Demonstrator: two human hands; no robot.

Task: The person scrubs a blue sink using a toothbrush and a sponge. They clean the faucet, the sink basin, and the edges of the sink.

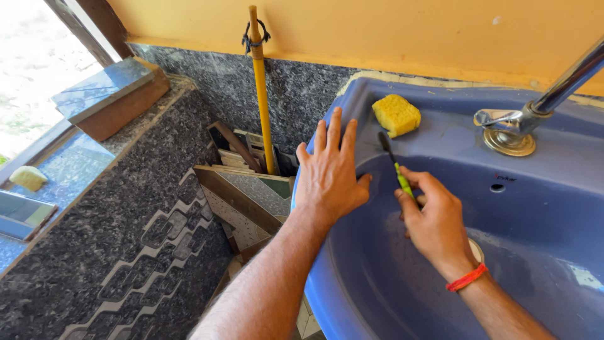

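Note:
My left hand [329,173] lies flat on the left rim of a blue wash basin [553,208], fingers spread and pointing up. Inside the bowl, my right hand [434,220] grips a green-handled brush [393,162] whose dark bristled head touches the basin's inner wall near the rim. A red thread band circles that wrist. A yellow sponge [396,115] rests on the basin's back ledge, just above the brush head.
A chrome tap [522,119] stands on the ledge at the right. A yellow stick [261,94] leans in the corner beside stacked tile offcuts [242,182]. Dark granite wall and a sill with a tile slab [110,94] lie to the left.

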